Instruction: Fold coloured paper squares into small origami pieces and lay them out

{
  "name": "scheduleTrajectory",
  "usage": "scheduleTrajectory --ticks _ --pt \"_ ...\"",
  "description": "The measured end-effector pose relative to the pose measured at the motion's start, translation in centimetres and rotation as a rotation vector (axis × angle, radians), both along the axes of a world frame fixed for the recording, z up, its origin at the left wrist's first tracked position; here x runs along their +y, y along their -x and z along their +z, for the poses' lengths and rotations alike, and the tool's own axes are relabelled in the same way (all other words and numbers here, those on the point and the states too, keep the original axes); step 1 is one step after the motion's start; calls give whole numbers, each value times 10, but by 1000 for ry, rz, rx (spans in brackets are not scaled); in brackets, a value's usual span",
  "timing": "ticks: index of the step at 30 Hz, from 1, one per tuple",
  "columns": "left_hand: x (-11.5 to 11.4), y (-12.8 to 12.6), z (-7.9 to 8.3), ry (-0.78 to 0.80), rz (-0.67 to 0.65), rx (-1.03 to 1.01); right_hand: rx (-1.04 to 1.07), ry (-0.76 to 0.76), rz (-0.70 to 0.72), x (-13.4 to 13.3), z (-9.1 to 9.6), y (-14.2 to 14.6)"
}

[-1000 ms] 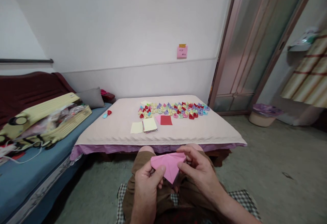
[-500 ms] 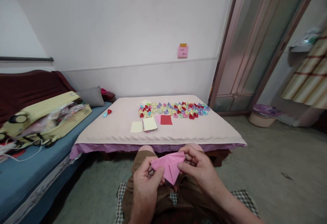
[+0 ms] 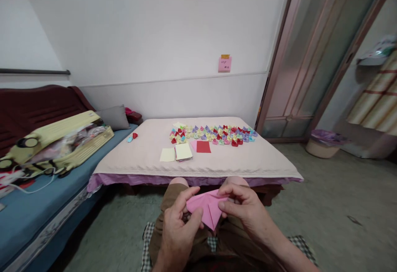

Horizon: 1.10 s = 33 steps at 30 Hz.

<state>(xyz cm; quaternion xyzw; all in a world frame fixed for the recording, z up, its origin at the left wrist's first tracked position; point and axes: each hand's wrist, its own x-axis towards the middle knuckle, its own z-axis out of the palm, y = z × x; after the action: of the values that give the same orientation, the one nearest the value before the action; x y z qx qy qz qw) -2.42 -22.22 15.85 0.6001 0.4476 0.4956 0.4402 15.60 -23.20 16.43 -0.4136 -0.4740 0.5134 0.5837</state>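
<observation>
Both my hands hold a folded pink paper [image 3: 207, 208] over my lap, its point facing down. My left hand [image 3: 176, 228] pinches the paper's left side with thumb and fingers closed. My right hand [image 3: 242, 210] grips the right upper edge, fingers pressed together. Ahead, a low table [image 3: 263, 160] with a cream cloth carries several small folded paper pieces [image 3: 214, 134] in many colours, a stack of yellow sheets [image 3: 182, 152], a single yellow sheet [image 3: 167, 155] and a red sheet [image 3: 203, 146].
A blue couch [image 3: 27, 214] at the left bears an open yellow suitcase [image 3: 58, 139] and a grey cushion [image 3: 115, 118]. Two paper pieces [image 3: 132, 137] lie at the table's left edge. A pink note [image 3: 224, 63] hangs on the wall. A lined bin [image 3: 324, 144] stands by the door.
The pink paper and both hands have sunk slightly lower. My left fingers have shifted up along the paper's left edge. The view has drifted a little to the left.
</observation>
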Motion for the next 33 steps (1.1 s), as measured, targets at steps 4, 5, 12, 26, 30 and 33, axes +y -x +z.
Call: scheduleTrajectory --ticks 4,5,12,26,30,33 --pt "0 5 2 -50 -73 35 -26 -46 17 -2 6 0" --pt "0 5 2 -48 -85 34 -30 -49 21 -2 7 0" --pt "1 6 -3 6 -151 -23 -39 -37 47 2 2 -3" --pt "8 1 -3 129 -142 -175 -16 -44 58 5 -4 -6" --pt "8 -2 -6 158 -113 -213 37 9 26 7 -6 -5" --pt "9 -3 -13 162 -108 -253 27 9 -29 8 -5 -3"
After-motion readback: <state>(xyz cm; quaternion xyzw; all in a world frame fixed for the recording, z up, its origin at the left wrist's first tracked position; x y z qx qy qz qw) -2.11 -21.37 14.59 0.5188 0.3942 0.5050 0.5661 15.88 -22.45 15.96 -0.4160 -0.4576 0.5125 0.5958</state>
